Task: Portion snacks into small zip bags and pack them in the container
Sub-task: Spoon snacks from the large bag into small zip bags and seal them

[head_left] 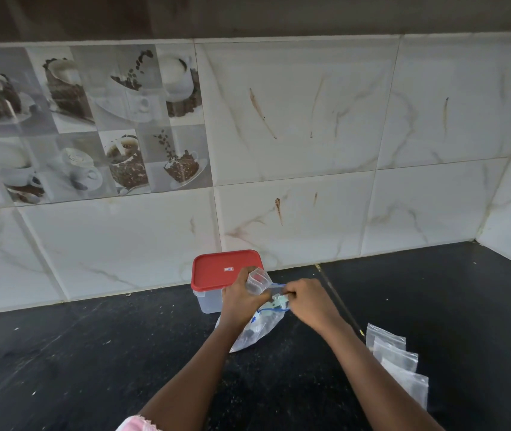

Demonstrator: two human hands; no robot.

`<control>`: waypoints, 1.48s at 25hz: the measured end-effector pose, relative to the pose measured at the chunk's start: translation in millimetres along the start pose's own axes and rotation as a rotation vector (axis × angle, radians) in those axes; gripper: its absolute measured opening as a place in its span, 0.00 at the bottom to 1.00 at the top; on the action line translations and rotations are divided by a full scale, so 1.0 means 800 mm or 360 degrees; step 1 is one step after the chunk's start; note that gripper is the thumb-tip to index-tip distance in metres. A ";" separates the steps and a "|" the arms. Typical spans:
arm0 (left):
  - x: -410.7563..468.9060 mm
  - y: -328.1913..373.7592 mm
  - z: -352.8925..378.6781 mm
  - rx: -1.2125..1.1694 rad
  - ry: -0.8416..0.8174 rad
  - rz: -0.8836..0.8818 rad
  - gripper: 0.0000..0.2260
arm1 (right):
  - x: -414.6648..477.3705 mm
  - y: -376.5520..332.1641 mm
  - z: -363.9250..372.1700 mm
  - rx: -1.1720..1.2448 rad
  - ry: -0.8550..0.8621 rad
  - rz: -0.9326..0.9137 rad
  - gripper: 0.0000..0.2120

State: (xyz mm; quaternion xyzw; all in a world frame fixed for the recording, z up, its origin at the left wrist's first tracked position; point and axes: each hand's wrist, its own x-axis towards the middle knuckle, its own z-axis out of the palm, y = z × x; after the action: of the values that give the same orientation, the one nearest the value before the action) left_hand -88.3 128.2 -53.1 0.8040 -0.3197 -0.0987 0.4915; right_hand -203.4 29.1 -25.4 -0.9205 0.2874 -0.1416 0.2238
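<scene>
- The large zip bag (255,329) is clear with a blue zip line. It sits in the middle of the black desk (92,353), just in front of the container (206,301).
- Its long axis runs slantwise: the bottom corner rests on the desk, nearer the person and to the left. The mouth is raised and points up and away, toward the tiled wall (294,119).
- The left hand (241,301) is curled round the left side of the mouth, with the plastic bunched up above its fingers.
- The right hand (308,301) pinches the right side of the mouth at the zip line, fingertips turned toward the left hand.
- What is inside the bag is too blurred to name.
- The container is clear, and its red lid (226,269) is on. It stands close to the wall and is partly hidden behind the left hand.
- The small zip bags (395,357) lie flat in an overlapping row on the desk, right of the right forearm. The row runs from far-left to near-right.
- A pink sleeve (136,424) shows at the bottom edge.
</scene>
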 end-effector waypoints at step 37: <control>-0.074 0.079 0.024 -0.1311 -0.0163 -0.0164 0.04 | -0.084 0.017 -0.070 0.1805 0.0268 0.0428 0.07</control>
State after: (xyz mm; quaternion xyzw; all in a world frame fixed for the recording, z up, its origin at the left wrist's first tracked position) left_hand -170.1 130.7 -18.3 0.5492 -0.2369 -0.2825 0.7499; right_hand -285.0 40.3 7.5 -0.5982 0.2978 -0.3162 0.6735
